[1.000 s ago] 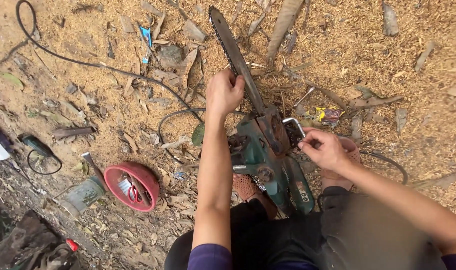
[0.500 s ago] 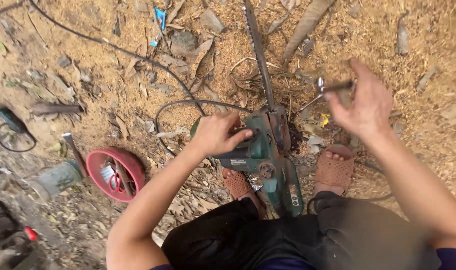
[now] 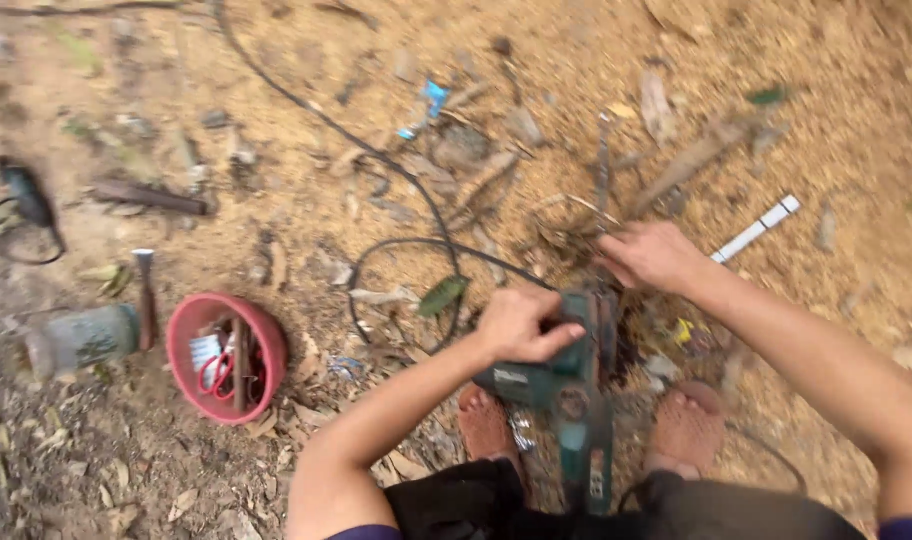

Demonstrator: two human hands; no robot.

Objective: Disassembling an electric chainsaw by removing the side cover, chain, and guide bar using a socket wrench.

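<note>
Gripped from above by the left hand (image 3: 521, 325) is the green body of an electric chainsaw (image 3: 566, 385), the fingers curled closed over its top; the saw lies on the ground between the two bare feet (image 3: 688, 428), its bar pointing away from the person. The right hand (image 3: 654, 256) is laid, fingers loosely bent, at the front of the saw where the bar begins; whether anything is pinched there cannot be told, as the frame is blurred. A second ago the left hand was stretched out along the bar and the right was at the saw's side; half a second ago the right was lifted with a small metal tool; now that tool is no longer seen in it and both hands are back on the machine; work at the bar mount is judged to be resumed, with the body steadied.

A black cable (image 3: 406, 250) is looped on the ground just left of the saw, close to the left wrist; a white strip (image 3: 756, 230) lies just beyond the right forearm. Well apart on the left are a red bowl (image 3: 186, 330) holding small tools and a grey can (image 3: 81, 338) beside it; open sawdust ground is left ahead and to the right, while the near side is closed by the person's knees.
</note>
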